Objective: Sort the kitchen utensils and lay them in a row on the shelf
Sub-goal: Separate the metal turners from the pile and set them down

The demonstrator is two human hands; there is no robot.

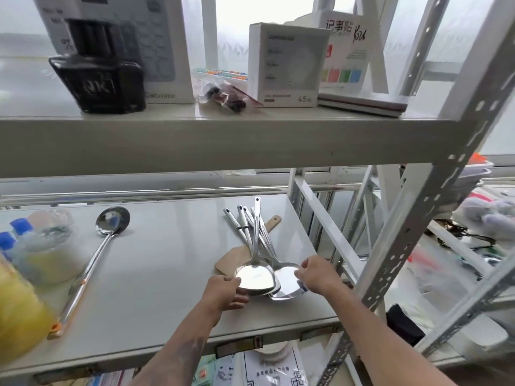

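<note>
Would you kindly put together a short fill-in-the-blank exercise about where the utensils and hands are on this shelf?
1. The ladle lies alone to the ____ of the pile of metal spatulas.
2. Under the pile lies one spatula made of ____.
3. The left hand and right hand touch the pile at its ____ ends, not at its handles.
4. The black ink bottle stands on the ____ shelf.

Missing words: left; wood; blade; upper
</note>
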